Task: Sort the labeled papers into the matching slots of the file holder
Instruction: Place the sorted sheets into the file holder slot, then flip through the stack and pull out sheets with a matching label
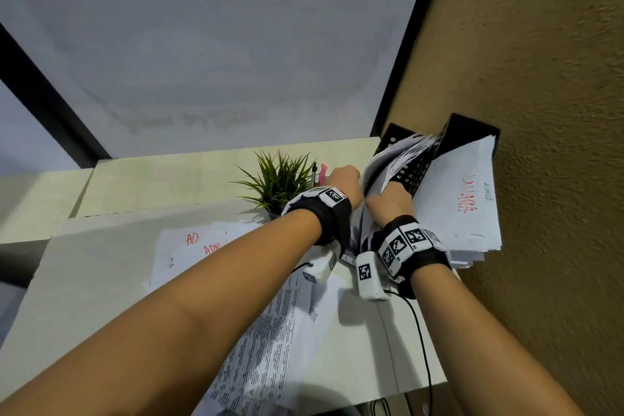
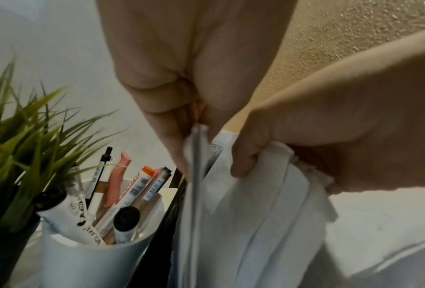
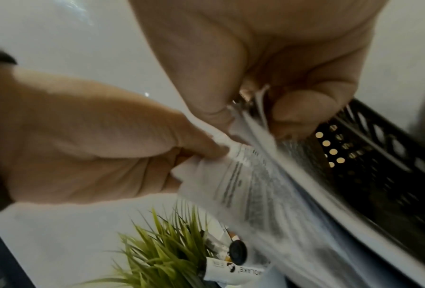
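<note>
An office desk corner: a black perforated file holder [image 1: 418, 165] stuffed with printed sheets stands right at the hands, a white cup of markers [image 2: 100, 253] and small potted plant [image 1: 277, 179] just left of them, loose papers [image 1: 270, 331] below the wrists.

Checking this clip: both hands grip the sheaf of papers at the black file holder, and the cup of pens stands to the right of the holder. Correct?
Not quite. The cup of pens stands left of the black file holder, beside the plant, as the left wrist view shows. Both the left hand and right hand do grip the papers.
</note>
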Action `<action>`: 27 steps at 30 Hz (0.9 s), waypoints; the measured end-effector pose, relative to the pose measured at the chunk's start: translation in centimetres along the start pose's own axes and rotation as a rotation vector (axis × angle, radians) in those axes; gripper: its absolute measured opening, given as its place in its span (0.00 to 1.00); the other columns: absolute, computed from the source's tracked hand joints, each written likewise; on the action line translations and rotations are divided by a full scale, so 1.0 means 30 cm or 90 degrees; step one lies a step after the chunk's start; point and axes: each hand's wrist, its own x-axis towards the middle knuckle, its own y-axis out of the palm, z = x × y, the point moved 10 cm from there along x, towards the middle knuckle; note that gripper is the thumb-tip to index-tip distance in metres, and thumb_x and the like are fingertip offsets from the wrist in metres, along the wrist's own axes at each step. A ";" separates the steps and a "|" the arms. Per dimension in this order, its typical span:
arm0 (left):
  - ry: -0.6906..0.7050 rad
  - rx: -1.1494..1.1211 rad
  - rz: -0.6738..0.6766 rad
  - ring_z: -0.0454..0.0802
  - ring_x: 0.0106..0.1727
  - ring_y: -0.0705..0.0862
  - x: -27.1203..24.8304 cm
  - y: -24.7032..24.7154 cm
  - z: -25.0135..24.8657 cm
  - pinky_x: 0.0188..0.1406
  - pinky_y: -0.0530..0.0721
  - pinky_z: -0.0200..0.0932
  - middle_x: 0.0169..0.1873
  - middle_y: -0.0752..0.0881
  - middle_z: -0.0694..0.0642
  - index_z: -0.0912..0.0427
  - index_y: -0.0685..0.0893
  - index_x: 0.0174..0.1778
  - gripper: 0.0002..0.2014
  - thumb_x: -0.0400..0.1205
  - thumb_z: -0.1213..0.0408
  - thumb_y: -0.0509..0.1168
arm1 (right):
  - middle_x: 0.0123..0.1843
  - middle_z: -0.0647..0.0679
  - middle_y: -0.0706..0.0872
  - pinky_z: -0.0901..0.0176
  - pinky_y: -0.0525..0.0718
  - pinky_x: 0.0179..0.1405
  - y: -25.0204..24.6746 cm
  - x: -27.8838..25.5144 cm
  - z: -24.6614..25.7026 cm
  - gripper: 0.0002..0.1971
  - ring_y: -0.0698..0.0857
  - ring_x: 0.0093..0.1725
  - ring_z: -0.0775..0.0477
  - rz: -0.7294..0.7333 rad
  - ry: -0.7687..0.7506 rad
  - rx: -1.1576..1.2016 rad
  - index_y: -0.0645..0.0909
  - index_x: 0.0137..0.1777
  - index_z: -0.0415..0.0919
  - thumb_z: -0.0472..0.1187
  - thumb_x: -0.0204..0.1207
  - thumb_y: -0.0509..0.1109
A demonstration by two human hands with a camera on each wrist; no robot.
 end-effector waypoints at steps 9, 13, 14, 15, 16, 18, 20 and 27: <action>0.032 -0.258 -0.291 0.58 0.42 0.88 -0.200 -0.306 0.323 0.47 0.86 0.48 0.37 0.90 0.59 0.62 0.87 0.42 0.13 0.81 0.61 0.59 | 0.33 0.49 0.80 0.58 0.76 0.40 -0.039 -0.022 0.050 0.14 0.78 0.35 0.48 -0.074 -0.101 0.225 0.77 0.34 0.42 0.51 0.72 0.71; -0.205 -0.205 -0.302 0.59 0.46 0.87 -0.379 -0.243 0.810 0.49 0.85 0.47 0.41 0.90 0.59 0.60 0.85 0.41 0.09 0.78 0.63 0.61 | 0.28 0.49 0.73 0.65 0.73 0.32 -0.018 -0.174 0.124 0.13 0.71 0.27 0.55 -0.078 -0.198 0.465 0.75 0.32 0.40 0.42 0.75 0.72; -0.275 -0.165 -0.259 0.60 0.47 0.85 -0.417 -0.193 0.913 0.49 0.83 0.45 0.44 0.89 0.62 0.61 0.84 0.41 0.08 0.78 0.64 0.60 | 0.26 0.48 0.71 0.67 0.71 0.27 0.042 -0.208 0.139 0.14 0.69 0.24 0.56 -0.027 -0.208 0.497 0.73 0.30 0.39 0.38 0.76 0.71; -0.333 -0.131 -0.209 0.61 0.49 0.84 -0.452 -0.140 0.999 0.49 0.80 0.45 0.47 0.88 0.64 0.62 0.83 0.43 0.07 0.79 0.65 0.60 | 0.24 0.48 0.70 0.67 0.70 0.23 0.121 -0.240 0.151 0.15 0.69 0.22 0.55 0.040 -0.201 0.489 0.73 0.28 0.38 0.36 0.76 0.70; -0.374 -0.112 -0.161 0.61 0.50 0.83 -0.482 -0.087 1.068 0.51 0.79 0.46 0.49 0.86 0.65 0.63 0.82 0.46 0.07 0.79 0.65 0.61 | 0.23 0.47 0.71 0.67 0.70 0.22 0.224 -0.259 0.143 0.16 0.70 0.21 0.52 0.109 -0.184 0.444 0.73 0.28 0.36 0.36 0.76 0.70; -0.427 -0.103 -0.088 0.60 0.51 0.82 -0.533 0.005 1.158 0.53 0.79 0.47 0.50 0.84 0.65 0.67 0.80 0.50 0.09 0.79 0.65 0.61 | 0.27 0.43 0.78 0.61 0.75 0.25 0.449 -0.287 0.067 0.12 0.75 0.25 0.46 0.239 -0.099 0.321 0.76 0.31 0.36 0.36 0.75 0.71; -0.449 -0.110 -0.070 0.61 0.52 0.82 -0.564 0.060 1.205 0.52 0.80 0.48 0.53 0.84 0.66 0.70 0.79 0.54 0.14 0.80 0.63 0.61 | 0.42 0.39 0.85 0.51 0.83 0.37 0.600 -0.302 -0.069 0.04 0.83 0.38 0.41 0.277 0.046 0.222 0.81 0.43 0.36 0.36 0.73 0.72; -0.492 -0.332 -0.069 0.60 0.60 0.80 -0.609 0.209 1.215 0.59 0.78 0.48 0.60 0.78 0.60 0.59 0.72 0.67 0.23 0.79 0.53 0.64 | 0.49 0.36 0.80 0.55 0.75 0.40 0.727 -0.346 -0.256 0.15 0.80 0.45 0.43 0.251 0.229 0.129 0.77 0.55 0.29 0.30 0.68 0.71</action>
